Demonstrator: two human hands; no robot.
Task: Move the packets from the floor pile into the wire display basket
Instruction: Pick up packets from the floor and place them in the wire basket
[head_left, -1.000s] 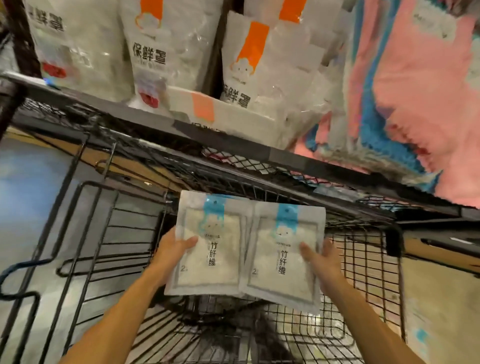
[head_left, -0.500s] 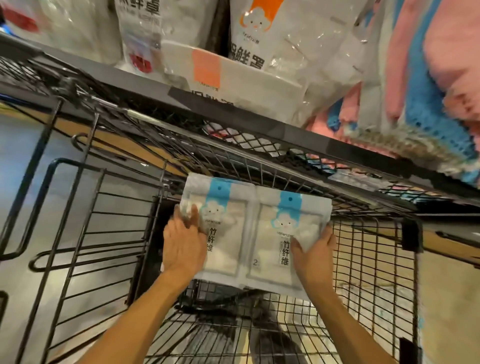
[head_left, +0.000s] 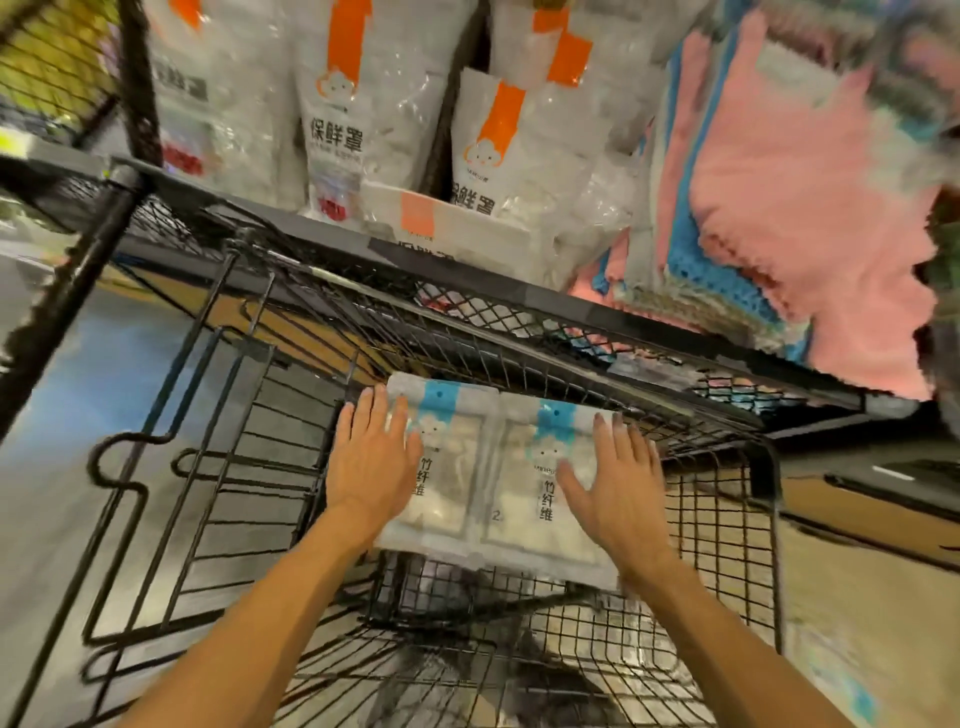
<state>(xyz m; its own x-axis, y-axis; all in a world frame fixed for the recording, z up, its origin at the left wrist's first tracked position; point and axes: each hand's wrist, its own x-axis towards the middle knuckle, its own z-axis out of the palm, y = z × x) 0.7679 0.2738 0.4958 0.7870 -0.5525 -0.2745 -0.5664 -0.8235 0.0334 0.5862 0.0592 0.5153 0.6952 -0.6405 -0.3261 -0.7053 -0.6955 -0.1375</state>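
The light is warm and a bit dim. It seems to come from above, for the hanging bags (head_left: 332, 104) shine with small white spots of glare on their plastic. The floor (head_left: 78, 415) at the left has a pale blue sheen. Under the basket (head_left: 727, 519) it is dark and shadowy. The middle is the sharpest part: the letters on the packets (head_left: 498, 483) can be read. The sides are smeared with blur, most of all the pink cloths (head_left: 810, 208) at the right and the top corners. Straight wires bend near the edges, as a wide lens does. The bars look jagged.
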